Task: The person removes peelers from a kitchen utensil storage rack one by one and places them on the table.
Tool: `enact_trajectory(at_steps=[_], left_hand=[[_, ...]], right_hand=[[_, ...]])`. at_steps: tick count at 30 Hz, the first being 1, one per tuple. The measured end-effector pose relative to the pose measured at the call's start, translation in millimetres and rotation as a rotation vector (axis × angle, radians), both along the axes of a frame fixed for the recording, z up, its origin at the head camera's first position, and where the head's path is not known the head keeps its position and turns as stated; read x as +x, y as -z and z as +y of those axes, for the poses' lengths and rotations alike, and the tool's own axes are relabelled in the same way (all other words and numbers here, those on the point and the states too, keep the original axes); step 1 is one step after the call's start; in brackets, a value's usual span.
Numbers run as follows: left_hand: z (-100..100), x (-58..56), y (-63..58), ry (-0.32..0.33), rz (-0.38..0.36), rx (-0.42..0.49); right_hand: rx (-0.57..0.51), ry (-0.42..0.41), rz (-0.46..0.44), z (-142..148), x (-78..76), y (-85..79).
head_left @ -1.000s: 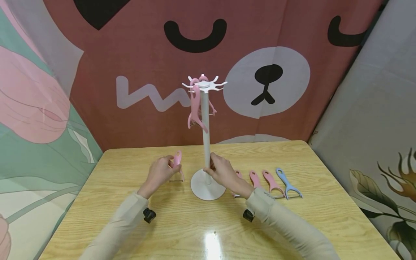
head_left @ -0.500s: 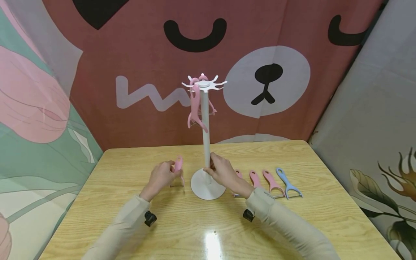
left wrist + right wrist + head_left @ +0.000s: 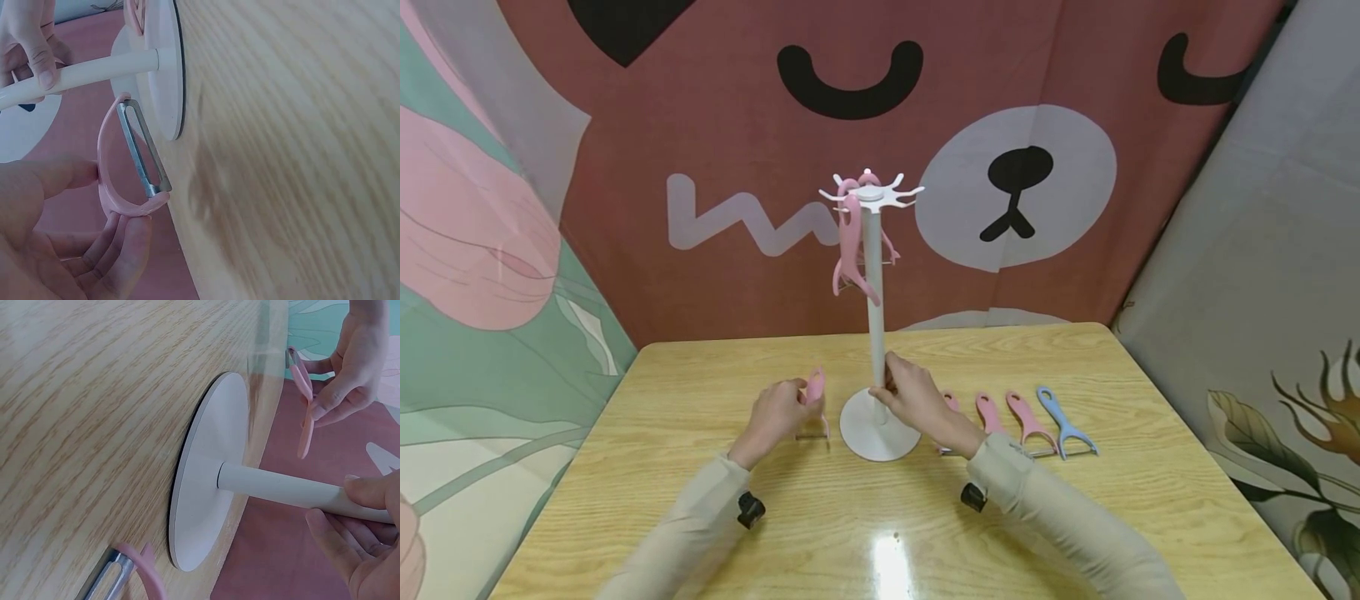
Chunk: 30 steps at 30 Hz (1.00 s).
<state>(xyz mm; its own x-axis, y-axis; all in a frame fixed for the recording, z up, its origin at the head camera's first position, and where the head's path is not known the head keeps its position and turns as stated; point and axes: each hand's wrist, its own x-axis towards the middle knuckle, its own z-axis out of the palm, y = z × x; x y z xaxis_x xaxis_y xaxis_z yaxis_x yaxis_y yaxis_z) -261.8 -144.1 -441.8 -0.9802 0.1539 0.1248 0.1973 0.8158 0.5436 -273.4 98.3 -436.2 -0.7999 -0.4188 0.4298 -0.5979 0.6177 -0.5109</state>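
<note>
My left hand [image 3: 777, 414] pinches a pink Y-shaped peeler [image 3: 816, 384] between thumb and fingers, left of the white stand. Its handle points up, and its metal blade [image 3: 133, 147] faces the table in the left wrist view. My right hand [image 3: 919, 403] grips the lower part of the stand's white pole [image 3: 876, 329], with fingers and thumb curled round it. The round base [image 3: 859, 437] rests flat on the table. Pink peelers [image 3: 850, 237] hang from the left and back hooks of the rack [image 3: 891, 198] on top; those at the back are partly hidden.
Right of the stand, three pink peelers [image 3: 1022, 409] and a blue peeler [image 3: 1055, 410] lie in a row on the wooden table [image 3: 880, 508]; my right forearm partly covers some. A curtain with a bear print [image 3: 737, 283] hangs behind the table.
My left hand has come down and slightly right, nearer the stand's base, carrying the pink peeler. My right hand has kept its place on the pole.
</note>
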Motion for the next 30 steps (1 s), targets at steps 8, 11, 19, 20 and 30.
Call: enact_trajectory(at_steps=[8,11,19,20,30], left_hand=[[1.3,1.1,8.5,-0.001,-0.036,0.008],[1.9,1.9,10.9,0.000,-0.023,-0.005],[4.5,4.1,15.6,-0.009,-0.013,-0.037],[4.9,4.5,16.3,-0.009,-0.016,-0.039],[6.8,3.2,25.3,-0.014,-0.065,-0.048]], right_hand=[[0.003,0.000,0.011,-0.1,-0.7,0.8],[-0.001,-0.001,0.014,-0.1,-0.8,0.9],[-0.006,-0.007,0.008,0.0,-0.6,1.0],[-0.004,-0.007,0.007,0.1,-0.5,1.1],[-0.001,-0.011,0.008,0.6,-0.6,2.8]])
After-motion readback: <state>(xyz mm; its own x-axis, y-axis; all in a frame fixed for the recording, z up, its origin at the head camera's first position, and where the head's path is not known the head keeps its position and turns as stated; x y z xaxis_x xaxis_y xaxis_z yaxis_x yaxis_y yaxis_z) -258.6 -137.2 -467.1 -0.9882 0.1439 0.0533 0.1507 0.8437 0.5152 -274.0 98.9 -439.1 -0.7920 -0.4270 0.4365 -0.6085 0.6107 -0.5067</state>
